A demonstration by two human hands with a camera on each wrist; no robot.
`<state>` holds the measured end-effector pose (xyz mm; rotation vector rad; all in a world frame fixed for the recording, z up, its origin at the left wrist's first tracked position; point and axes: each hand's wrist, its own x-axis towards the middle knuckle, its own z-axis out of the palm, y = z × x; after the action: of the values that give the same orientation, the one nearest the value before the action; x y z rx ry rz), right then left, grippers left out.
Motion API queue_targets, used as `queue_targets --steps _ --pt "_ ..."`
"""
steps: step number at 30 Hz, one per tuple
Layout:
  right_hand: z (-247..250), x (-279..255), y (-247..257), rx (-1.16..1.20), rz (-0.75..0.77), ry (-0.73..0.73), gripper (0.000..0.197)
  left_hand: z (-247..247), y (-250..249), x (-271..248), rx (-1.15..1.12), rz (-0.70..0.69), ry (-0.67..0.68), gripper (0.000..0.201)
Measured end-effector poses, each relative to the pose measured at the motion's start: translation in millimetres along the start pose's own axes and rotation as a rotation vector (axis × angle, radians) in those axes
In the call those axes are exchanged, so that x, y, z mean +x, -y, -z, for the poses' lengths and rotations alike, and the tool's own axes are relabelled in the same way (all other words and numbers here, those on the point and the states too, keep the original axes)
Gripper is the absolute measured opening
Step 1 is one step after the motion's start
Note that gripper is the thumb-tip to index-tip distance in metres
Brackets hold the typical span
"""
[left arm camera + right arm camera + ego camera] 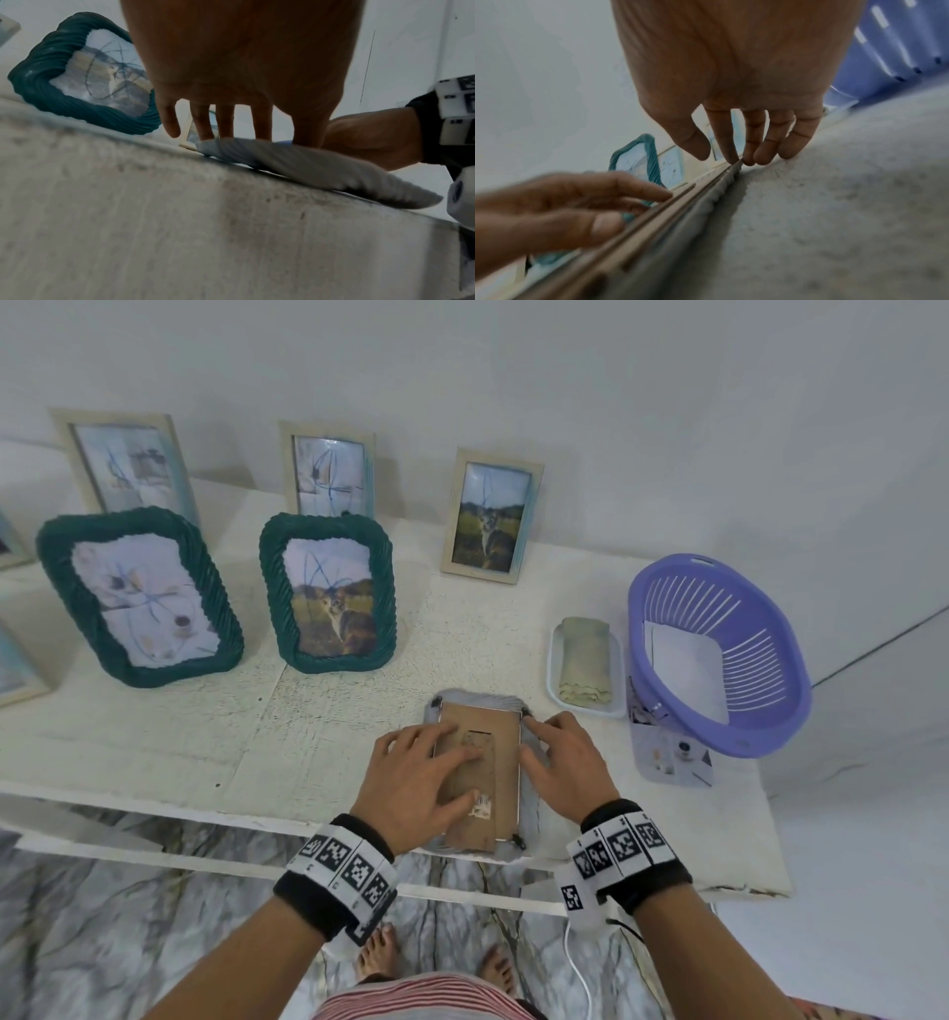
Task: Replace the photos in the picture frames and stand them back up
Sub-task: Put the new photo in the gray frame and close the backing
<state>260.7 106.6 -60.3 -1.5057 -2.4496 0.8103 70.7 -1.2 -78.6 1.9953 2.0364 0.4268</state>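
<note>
Bare table [318, 726] lies open left of the hands. Right of them, a tray [557, 654] and a basket [719, 654] stand near. Beyond the fingers, two green frames [328, 593] and a pale frame [490, 516] block the way.

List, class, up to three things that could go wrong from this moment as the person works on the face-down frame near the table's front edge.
1. The face-down frame lies close to the table's front edge; a push from the left hand might slide it off.
2. The right hand's fingertips work at the backing board's edge; the corner clips could slip or bend.
3. The purple basket overhangs a loose photo; pulling it may tip the basket.
</note>
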Motion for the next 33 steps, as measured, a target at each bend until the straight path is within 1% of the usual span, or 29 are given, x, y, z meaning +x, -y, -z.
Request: queue_targets --steps 4,7,12,14,18,21,22,24,26,27,30,33 --pt "6 5 -3 0.314 -0.088 0.017 0.034 0 1 1 -0.014 -0.001 0.007 0.051" --pt "7 6 -6 0.389 -0.089 0.048 0.034 -1 2 1 -0.024 -0.001 0.011 0.051" --pt "4 7 -7 0.319 -0.101 0.071 0.038 -1 3 2 -0.023 -0.004 0.009 0.051" --pt "2 4 -7 0.277 -0.081 0.071 0.042 0 3 2 -0.032 -0.002 0.018 0.052" --pt "-3 -12 1 0.078 -0.009 0.011 0.050 1 4 2 -0.092 0.028 0.053 0.059" --pt "-8 -27 12 -0.007 0.066 -0.011 0.048 4 5 6 -0.162 0.056 0.081 0.068" --pt "-10 -30 13 -0.031 0.071 -0.007 0.050 6 6 8 -0.203 0.067 0.072 0.069" --pt "-15 -32 12 -0.075 0.062 -0.016 0.056 8 9 12 -0.293 0.105 0.000 0.066" --pt "-17 -33 11 -0.096 0.059 -0.030 0.058 11 14 17 -0.284 0.160 -0.071 0.066" --pt "-17 -33 11 -0.103 0.061 -0.029 0.060 12 15 20 -0.244 0.190 -0.071 0.067" --pt "-17 -33 12 -0.113 0.052 -0.020 0.063 14 18 29 -0.167 0.254 0.022 0.073" --pt "-18 -34 12 -0.119 0.050 -0.031 0.062 14 17 32 -0.213 0.275 0.032 0.086"
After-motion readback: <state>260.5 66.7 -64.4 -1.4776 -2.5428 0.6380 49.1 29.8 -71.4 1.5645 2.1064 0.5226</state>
